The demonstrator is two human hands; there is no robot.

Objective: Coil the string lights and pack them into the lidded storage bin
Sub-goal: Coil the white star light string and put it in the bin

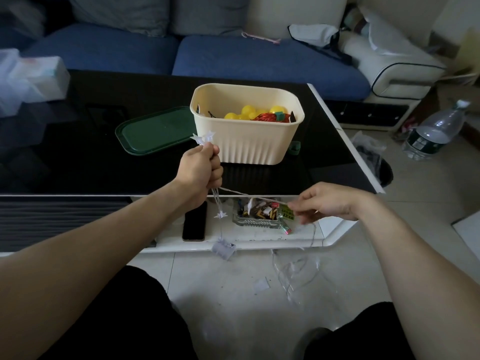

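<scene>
my left hand [201, 168] hides how many loops of the string lights [249, 196] it grips. the bin [246, 141] wall hides most of its contents, and the wire on the floor blurs.

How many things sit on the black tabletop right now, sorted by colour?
Cream: 1, the storage bin, open, with yellow bulbs and a red coil inside.
Green: 1, the lid, lying flat left of the bin.
White or clear: 1, a blurred bundle at the far left edge.
Total: 3
</scene>
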